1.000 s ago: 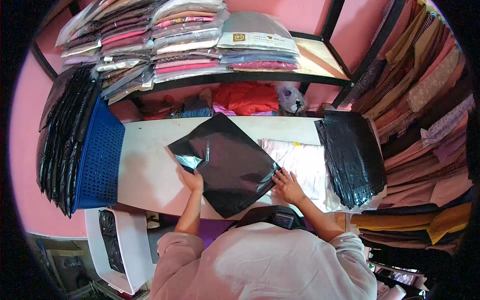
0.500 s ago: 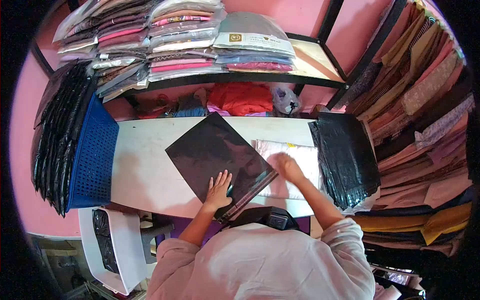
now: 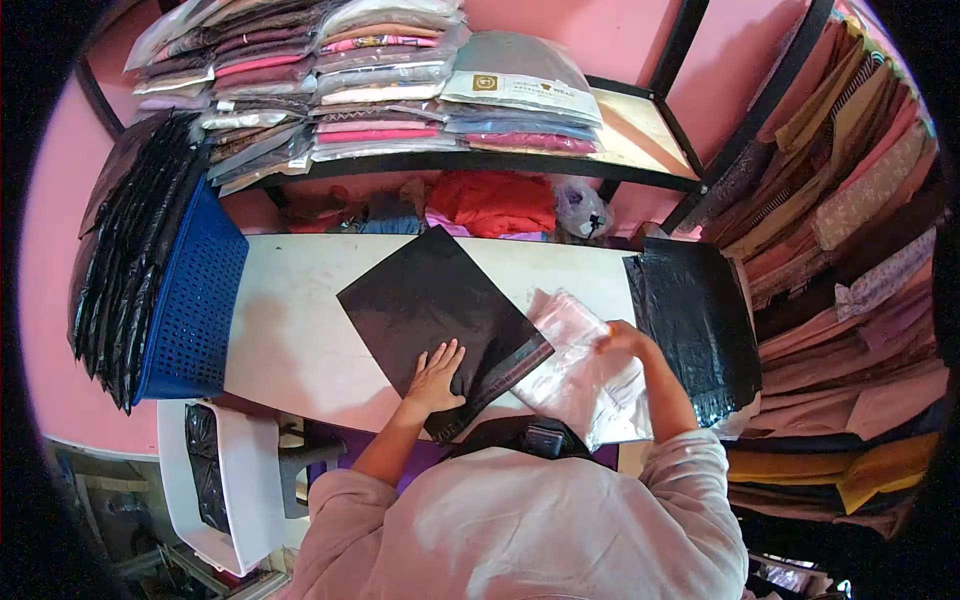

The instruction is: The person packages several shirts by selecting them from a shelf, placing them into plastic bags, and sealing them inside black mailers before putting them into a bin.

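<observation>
On the white tabletop (image 3: pixel 300 340), one flat square black plastic mailer bag (image 3: pixel 435 320) lies tilted like a diamond, and the left hand (image 3: pixel 437 375) presses on its near corner with fingers spread apart and flat, just as it did half a second ago. What has changed is on the right: the clear plastic packet of pale pink folded cloth (image 3: pixel 580 365), which lay flat and square beside the black bag, is now lifted at its far edge and skewed, its near end overhanging the table's front edge. The right hand (image 3: pixel 625 340) has moved from resting on top of it to gripping its far right edge, fingers curled shut on the plastic. By count: one black bag under the left hand, one pink packet, one stack of black bags (image 3: pixel 695 320) at the table's right end, one blue perforated plastic basket (image 3: pixel 195 300) at its left end.
</observation>
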The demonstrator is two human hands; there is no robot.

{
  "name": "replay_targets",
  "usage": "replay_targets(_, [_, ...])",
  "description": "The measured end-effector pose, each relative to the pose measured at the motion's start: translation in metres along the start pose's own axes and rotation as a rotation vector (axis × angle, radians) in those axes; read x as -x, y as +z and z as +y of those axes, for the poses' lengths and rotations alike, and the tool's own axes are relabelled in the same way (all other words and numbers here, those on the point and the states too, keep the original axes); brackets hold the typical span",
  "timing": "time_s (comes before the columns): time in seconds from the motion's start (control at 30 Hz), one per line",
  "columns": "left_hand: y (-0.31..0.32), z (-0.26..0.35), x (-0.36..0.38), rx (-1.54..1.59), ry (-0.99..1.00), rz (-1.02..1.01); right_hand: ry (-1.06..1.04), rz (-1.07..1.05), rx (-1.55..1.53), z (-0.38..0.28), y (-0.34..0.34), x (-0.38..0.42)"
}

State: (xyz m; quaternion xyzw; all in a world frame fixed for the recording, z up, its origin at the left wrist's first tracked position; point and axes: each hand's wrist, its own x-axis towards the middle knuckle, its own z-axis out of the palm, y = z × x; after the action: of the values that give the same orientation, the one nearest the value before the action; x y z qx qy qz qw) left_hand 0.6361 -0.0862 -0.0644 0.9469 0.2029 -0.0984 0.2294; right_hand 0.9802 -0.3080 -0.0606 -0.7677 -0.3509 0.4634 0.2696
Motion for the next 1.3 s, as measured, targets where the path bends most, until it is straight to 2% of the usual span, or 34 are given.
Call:
replay_targets(0.03, [0.001,0.000,-0.003,0.002,-0.004,0.001,-0.001,-0.004,0.002,0.004,-0.005,0.008])
replay_targets(0.1, [0.005,-0.001,-0.011,-0.004,0.027,0.012,-0.100,0.201,0.129,0.008,-0.020,0.030])
replay_targets(0.17, [0.002,0.006,-0.020,-0.008,0.024,-0.009,-0.155,0.247,-0.052,-0.005,-0.040,0.064])
replay_targets(0.23, [0.003,0.011,-0.031,-0.027,0.061,-0.019,-0.227,0.258,-0.107,0.002,-0.065,0.090])
replay_targets(0.3, [-0.002,0.020,-0.039,-0.029,0.066,-0.037,-0.158,0.319,-0.176,-0.030,-0.078,0.125])
replay_targets(0.37, [0.001,0.022,-0.048,-0.086,0.076,-0.068,-0.225,0.302,-0.064,-0.031,-0.096,0.143])
replay_targets(0.5, [0.004,0.027,-0.051,-0.153,0.085,-0.074,-0.129,0.217,-0.257,-0.058,-0.093,0.161])
replay_targets(0.57, [-0.013,0.042,-0.039,-0.121,0.109,-0.096,-0.087,0.169,-0.244,-0.060,-0.085,0.157])
replay_targets(0.8, [0.001,0.042,-0.034,-0.116,0.109,-0.174,-0.084,-0.035,-0.295,-0.045,-0.056,0.124])
replay_targets(0.9, [0.016,0.036,-0.038,-0.222,0.113,-0.109,-0.072,-0.119,-0.323,-0.034,-0.046,0.104])
replay_targets(1.03, [0.021,0.030,-0.046,-0.081,0.133,0.048,-0.045,-0.217,-0.349,-0.033,-0.028,0.075])
replay_targets(1.1, [0.022,0.026,-0.053,-0.037,0.137,0.109,-0.098,-0.332,-0.274,-0.036,-0.018,0.059])
replay_targets(1.13, [0.021,0.026,-0.057,0.098,0.131,0.245,-0.129,-0.340,-0.139,-0.040,-0.011,0.050])
replay_targets(1.17, [0.019,0.027,-0.061,0.235,0.125,0.380,-0.127,-0.412,-0.199,-0.039,-0.003,0.040])
replay_targets(1.3, [-0.001,0.037,-0.072,0.362,0.151,0.533,-0.137,-0.585,-0.089,-0.052,0.031,0.005])
